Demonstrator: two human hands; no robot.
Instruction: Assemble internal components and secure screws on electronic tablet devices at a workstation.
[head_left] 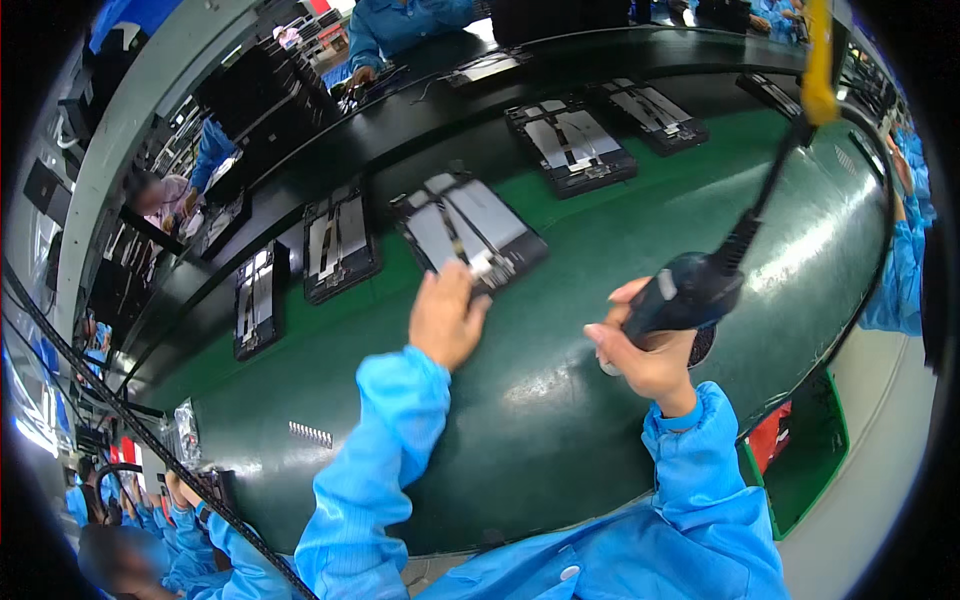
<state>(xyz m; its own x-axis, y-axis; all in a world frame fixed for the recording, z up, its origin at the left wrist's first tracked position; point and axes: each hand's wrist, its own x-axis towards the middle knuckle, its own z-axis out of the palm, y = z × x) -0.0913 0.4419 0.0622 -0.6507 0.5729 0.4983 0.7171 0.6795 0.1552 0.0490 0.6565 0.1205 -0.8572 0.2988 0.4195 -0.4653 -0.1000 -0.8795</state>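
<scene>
My left hand (445, 318) reaches forward to the near edge of an opened tablet (470, 225), with its fingertips on the edge and the thumb beside it. That tablet looks blurred; pale panels, ribbon cables and a dark frame show in it. My right hand (650, 355) is wrapped around a dark electric screwdriver (675, 295), which hangs on a black cord from a yellow holder (820, 70). The screwdriver's tip is out of sight. Beside my right hand, partly hidden, a round dish (704, 346) holds something dark.
More opened tablets (570, 145) stand in a row along the far side of the green bench (540, 420). A strip of small parts (310, 434) lies at left. A green bin (815, 460) holds something red below the right edge. Co-workers in blue sit around.
</scene>
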